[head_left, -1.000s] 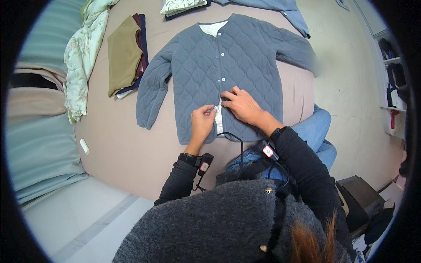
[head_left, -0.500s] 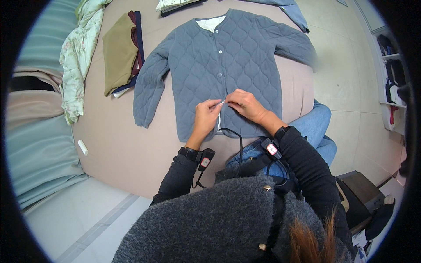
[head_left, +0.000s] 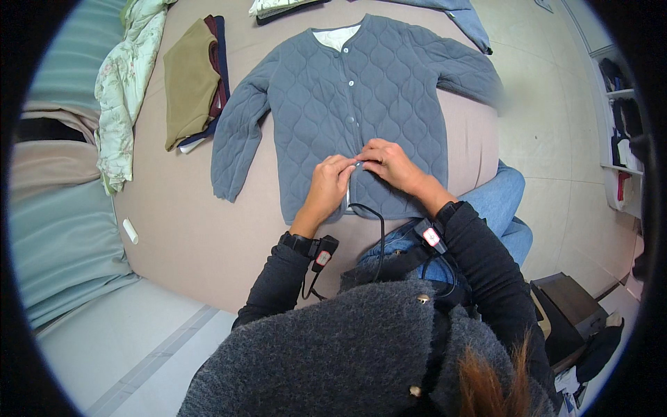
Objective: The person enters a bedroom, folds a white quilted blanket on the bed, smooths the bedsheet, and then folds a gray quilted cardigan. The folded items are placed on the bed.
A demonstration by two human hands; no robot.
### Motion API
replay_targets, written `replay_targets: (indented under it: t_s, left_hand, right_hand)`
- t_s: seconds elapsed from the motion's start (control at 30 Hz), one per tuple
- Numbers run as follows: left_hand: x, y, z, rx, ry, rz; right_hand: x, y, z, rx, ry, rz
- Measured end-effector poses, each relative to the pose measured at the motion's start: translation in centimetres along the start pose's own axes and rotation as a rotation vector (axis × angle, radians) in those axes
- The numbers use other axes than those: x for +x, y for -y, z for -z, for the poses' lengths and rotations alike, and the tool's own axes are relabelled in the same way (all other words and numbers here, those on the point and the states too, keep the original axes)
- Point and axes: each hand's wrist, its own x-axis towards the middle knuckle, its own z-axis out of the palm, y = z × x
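A grey-blue quilted jacket (head_left: 396, 90) lies spread on the bed, its collar away from me and its sleeves out to both sides. Several buttons run down its front; the upper ones look fastened. Low on the front edge, my left hand (head_left: 328, 184) and my right hand (head_left: 392, 167) meet, both pinching the jacket's placket around a button (head_left: 358, 164). Fingertips cover most of that button, so I cannot tell whether it is through its hole. Below my hands the front edges part a little and pale lining shows.
Folded trousers (head_left: 187, 87) in tan, maroon and navy lie left of the jacket, near a floral quilt (head_left: 128, 90). More folded clothes (head_left: 285, 5) sit at the far edge. A small white object (head_left: 130, 231) rests at the left. A black cable (head_left: 381, 243) hangs by my wrists.
My fingers have shifted slightly around the button, which is more covered now. The placket has moved a little to the right; the jacket otherwise lies the same.
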Motion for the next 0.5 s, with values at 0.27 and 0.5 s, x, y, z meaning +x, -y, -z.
replay_targets:
  t_s: [0.27, 0.5]
  left_hand:
    - [-0.1, -0.5, 0.7, 0.032, 0.048, -0.018]
    - [5.5, 0.2, -0.3, 0.067, -0.259, 0.131]
  right_hand:
    - [0.7, 1.1, 0.3, -0.097, 0.08, 0.027]
    - [1.8, -0.3, -0.9, 0.121, -0.397, -0.315]
